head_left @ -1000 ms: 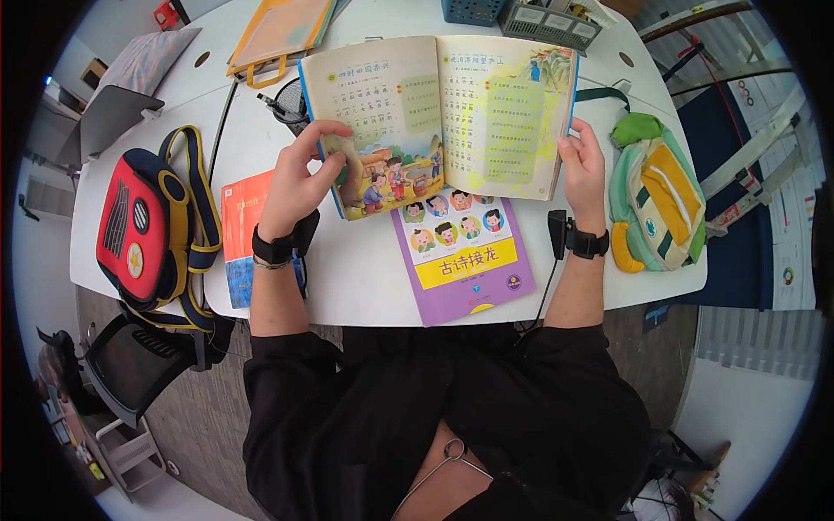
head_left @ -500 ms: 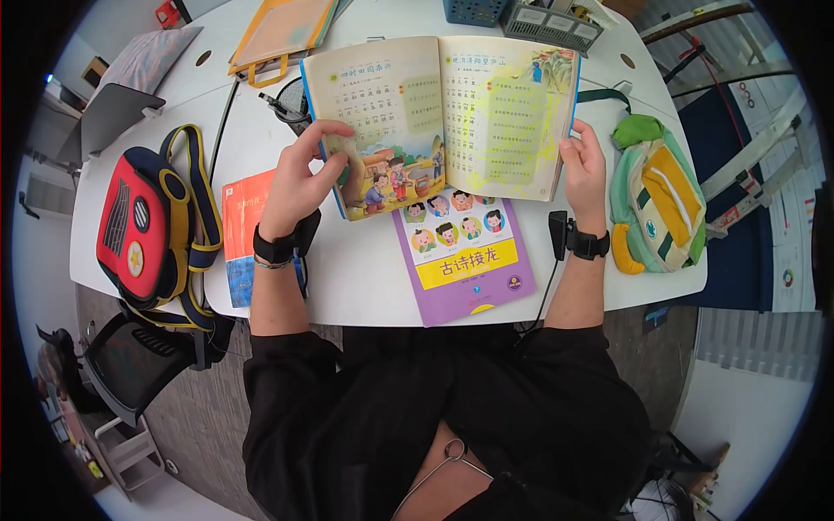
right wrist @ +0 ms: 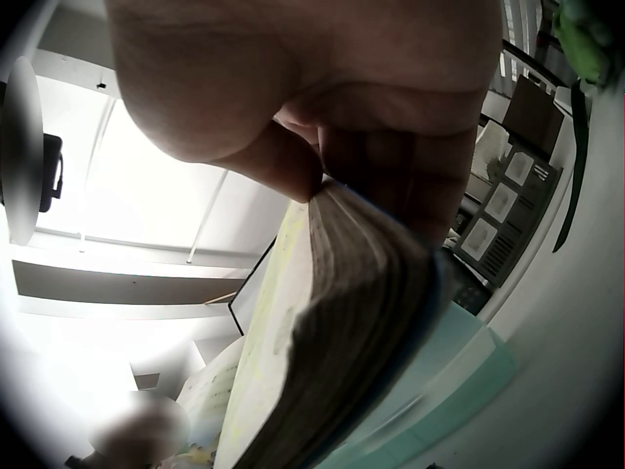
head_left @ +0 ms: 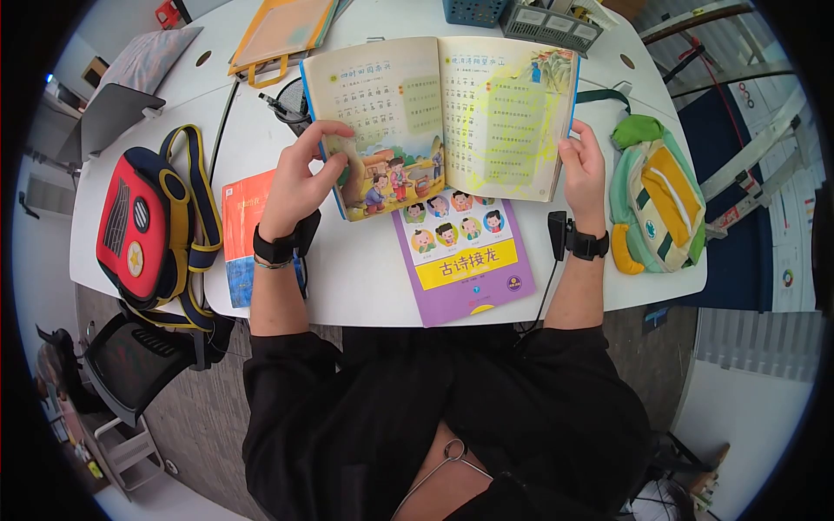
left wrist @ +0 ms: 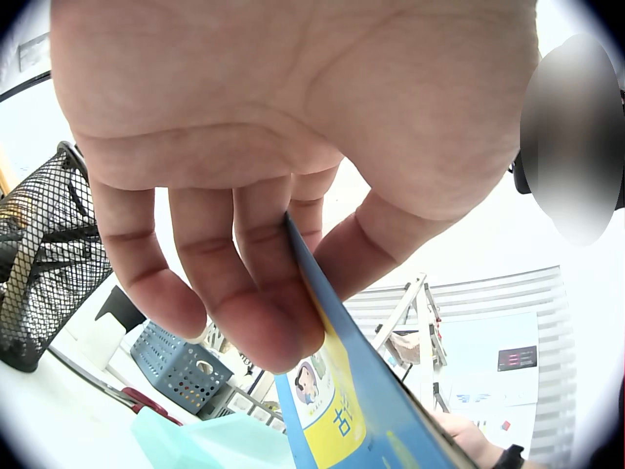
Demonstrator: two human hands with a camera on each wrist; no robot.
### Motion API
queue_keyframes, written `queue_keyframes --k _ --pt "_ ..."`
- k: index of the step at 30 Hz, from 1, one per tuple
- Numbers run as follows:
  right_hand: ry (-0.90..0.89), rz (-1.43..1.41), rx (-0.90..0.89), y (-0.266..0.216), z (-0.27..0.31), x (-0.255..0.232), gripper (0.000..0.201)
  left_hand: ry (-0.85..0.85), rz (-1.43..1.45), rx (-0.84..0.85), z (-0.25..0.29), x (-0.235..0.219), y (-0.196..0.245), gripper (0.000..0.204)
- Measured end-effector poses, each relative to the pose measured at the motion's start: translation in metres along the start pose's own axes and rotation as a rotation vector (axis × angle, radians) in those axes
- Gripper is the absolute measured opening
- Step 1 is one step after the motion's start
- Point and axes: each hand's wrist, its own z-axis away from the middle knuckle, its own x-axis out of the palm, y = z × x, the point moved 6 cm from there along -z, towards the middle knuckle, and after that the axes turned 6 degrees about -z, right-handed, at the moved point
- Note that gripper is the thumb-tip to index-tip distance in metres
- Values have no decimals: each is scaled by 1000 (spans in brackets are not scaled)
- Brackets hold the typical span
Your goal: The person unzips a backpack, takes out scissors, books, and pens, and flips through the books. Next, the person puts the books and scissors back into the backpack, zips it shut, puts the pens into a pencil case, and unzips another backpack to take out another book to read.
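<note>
An open book (head_left: 508, 113) with a blue cover is held up over the desk, its pages showing Chinese text and colour pictures. My left hand (head_left: 302, 178) grips its left edge, thumb on the page and fingers behind the cover, as the left wrist view shows. At the right edge, my right hand (head_left: 584, 174) pinches the thick stack of pages between thumb and fingers. Beneath the open book lies a purple book (head_left: 473, 282) with a yellow title band and round cartoon portraits, its top part hidden. An orange and blue book (head_left: 248, 230) lies beside my left forearm.
A red and navy backpack (head_left: 139, 226) stands at the left, a green and yellow bag (head_left: 658, 195) at the right. Behind the open book are a mesh pen holder (head_left: 294, 100), a folder bag (head_left: 282, 35), a blue basket (head_left: 473, 10) and a grey basket (head_left: 552, 30).
</note>
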Motion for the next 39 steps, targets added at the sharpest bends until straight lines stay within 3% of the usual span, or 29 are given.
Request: queue_keyframes --k 39 --pt "21 43 -22 7 -1 -5 27 5 17 -3 -1 2 -4 27"
